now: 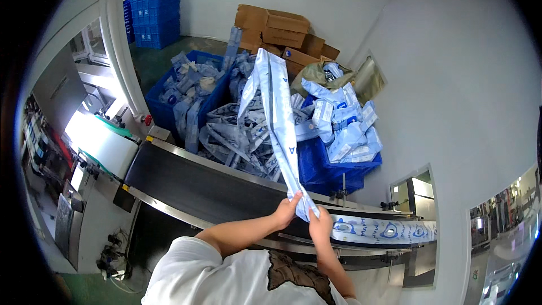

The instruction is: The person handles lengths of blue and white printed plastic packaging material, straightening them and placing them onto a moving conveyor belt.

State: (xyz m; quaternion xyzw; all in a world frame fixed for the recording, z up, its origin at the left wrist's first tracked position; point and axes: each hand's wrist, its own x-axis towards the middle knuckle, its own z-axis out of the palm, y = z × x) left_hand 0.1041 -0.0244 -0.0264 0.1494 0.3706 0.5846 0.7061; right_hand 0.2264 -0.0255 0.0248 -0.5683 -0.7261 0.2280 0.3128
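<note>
A long strip of pale blue and white plastic packaging film (278, 113) stretches up from my hands, over the belt and across the heap behind. My left hand (286, 211) is closed on its near end. Right beside it, my right hand (320, 225) grips the same end, fingers curled around the film. To the right of my right hand, a flat printed length of film (389, 230) lies on the conveyor belt (197, 183) and reaches the wall opening.
Beyond the belt lie crumpled film (231, 135), a blue crate of packaging scraps (161, 101) and a blue crate (322, 164) piled with filled packs (344, 118). Cardboard boxes (285, 27) and stacked blue crates (155, 8) stand farther back. A machine outlet (104, 141) is at left.
</note>
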